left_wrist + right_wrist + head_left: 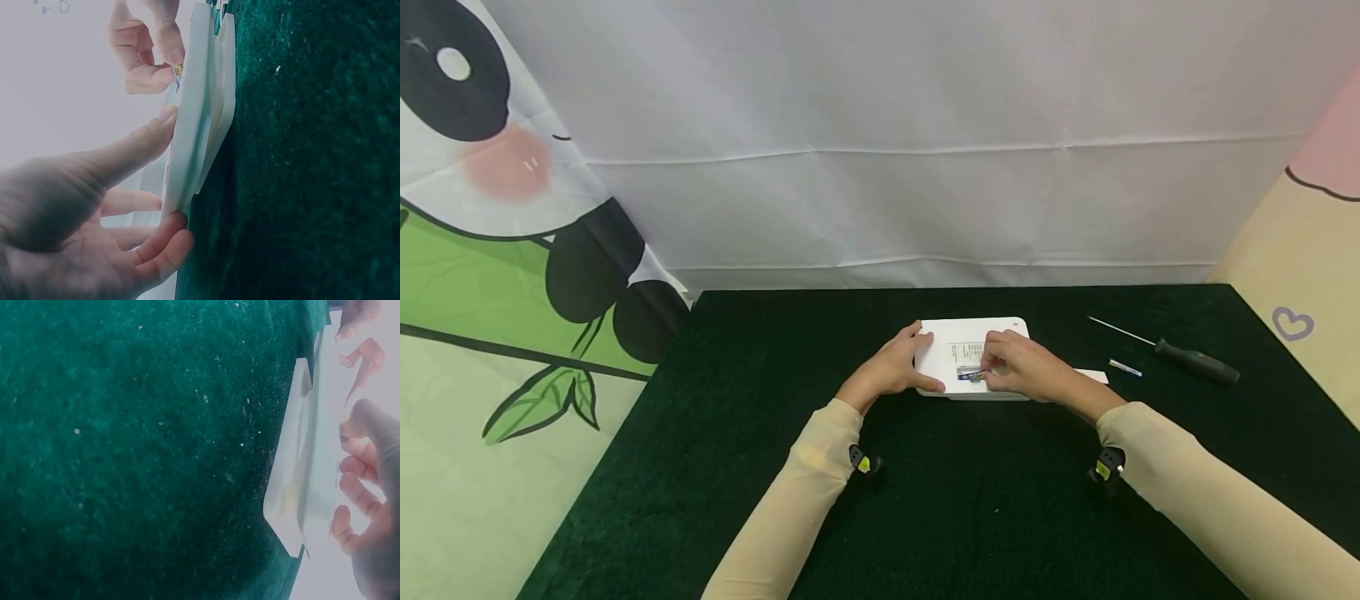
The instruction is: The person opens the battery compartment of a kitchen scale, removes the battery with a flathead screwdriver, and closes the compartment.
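A white rounded flat device [936, 358] lies back side up on the dark green cloth, with printed text and a small battery compartment on its back. My left hand [897, 364] grips its left end, thumb on the near edge and fingers round the far side, as the left wrist view shows too [81, 212]. My right hand [1022, 367] pinches a small blue and yellow battery [972, 377] at the compartment. How far the battery sits inside cannot be seen. In the right wrist view, the device [319, 444] stands slightly off the cloth at one edge.
To the right lie a second small battery [1125, 367] and a screwdriver [1197, 362] with a dark handle. A flat white piece [1093, 376] shows partly behind my right wrist. A white curtain [880, 208] hangs behind the table's far edge.
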Available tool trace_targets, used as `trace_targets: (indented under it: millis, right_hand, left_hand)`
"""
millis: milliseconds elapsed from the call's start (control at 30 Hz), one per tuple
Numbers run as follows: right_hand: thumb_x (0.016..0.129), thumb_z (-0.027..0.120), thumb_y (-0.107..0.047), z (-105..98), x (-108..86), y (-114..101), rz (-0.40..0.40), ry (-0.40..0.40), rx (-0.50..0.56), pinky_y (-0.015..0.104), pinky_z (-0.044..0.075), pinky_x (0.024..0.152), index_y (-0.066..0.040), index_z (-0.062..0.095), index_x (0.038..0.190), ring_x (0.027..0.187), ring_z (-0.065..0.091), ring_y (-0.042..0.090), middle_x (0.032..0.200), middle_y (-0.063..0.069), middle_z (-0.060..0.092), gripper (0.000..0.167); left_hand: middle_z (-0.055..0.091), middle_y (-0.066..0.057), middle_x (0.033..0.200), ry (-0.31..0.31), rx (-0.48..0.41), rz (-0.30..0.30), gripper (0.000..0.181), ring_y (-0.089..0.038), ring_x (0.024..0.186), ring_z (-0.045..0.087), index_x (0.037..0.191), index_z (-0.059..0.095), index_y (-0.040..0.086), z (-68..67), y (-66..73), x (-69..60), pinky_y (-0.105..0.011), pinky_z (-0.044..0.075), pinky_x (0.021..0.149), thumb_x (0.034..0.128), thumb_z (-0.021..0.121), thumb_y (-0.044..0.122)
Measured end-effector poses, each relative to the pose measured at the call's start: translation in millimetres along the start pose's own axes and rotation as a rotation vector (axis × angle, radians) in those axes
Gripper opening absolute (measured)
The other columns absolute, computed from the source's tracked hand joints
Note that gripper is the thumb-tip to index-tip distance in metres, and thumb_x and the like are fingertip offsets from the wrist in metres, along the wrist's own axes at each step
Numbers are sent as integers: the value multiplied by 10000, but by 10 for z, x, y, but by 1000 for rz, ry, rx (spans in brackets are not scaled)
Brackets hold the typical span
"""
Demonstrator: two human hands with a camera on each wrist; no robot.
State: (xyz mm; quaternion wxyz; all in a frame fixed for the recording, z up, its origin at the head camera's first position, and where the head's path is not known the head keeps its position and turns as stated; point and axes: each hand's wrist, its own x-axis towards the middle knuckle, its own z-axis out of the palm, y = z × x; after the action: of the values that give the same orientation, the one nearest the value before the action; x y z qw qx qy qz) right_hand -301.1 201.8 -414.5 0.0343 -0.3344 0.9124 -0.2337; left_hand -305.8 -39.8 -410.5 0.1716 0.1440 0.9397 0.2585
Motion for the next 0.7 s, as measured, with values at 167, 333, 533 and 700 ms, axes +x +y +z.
trace_targets:
  millis: [167, 333, 533, 700]
  right_hand:
    - [813, 714, -136, 4, -5, 1, 1, 7, 1, 315, 436, 784, -169, 675, 904, 868, 491, 129, 936, -38, 569, 104]
    - [812, 717, -133, 5, -9, -5, -3, 14, 3, 311, 437, 776, -165, 673, 907, 862, 493, 126, 930, -36, 569, 109]
    - [811, 723, -145, 16, -14, -5, -7, 23, -5, 300, 437, 769, -166, 672, 911, 860, 497, 117, 937, -41, 566, 115]
    - [812, 726, -155, 20, -11, -13, 4, 23, -5, 296, 441, 778, -171, 670, 915, 866, 505, 110, 945, -45, 566, 118]
  left_hand:
    - [92, -87, 1657, -3, -4, 1, 878, -275, 1521, 129, 1525, 337, 104, -2, -4, 4, -440, 196, 1214, 821, 788, 371]
    - [91, -86, 1657, -2, 2, 2, 877, -275, 1521, 126, 1524, 339, 105, 0, -8, 9, -441, 194, 1214, 820, 788, 374]
    - [90, -90, 1657, -2, 2, 3, 879, -280, 1521, 126, 1522, 341, 99, -1, -6, 4, -444, 191, 1214, 817, 791, 369]
    - [89, -92, 1656, -2, -1, 2, 882, -279, 1521, 125, 1522, 339, 94, -3, -2, 6, -446, 186, 1215, 816, 793, 367]
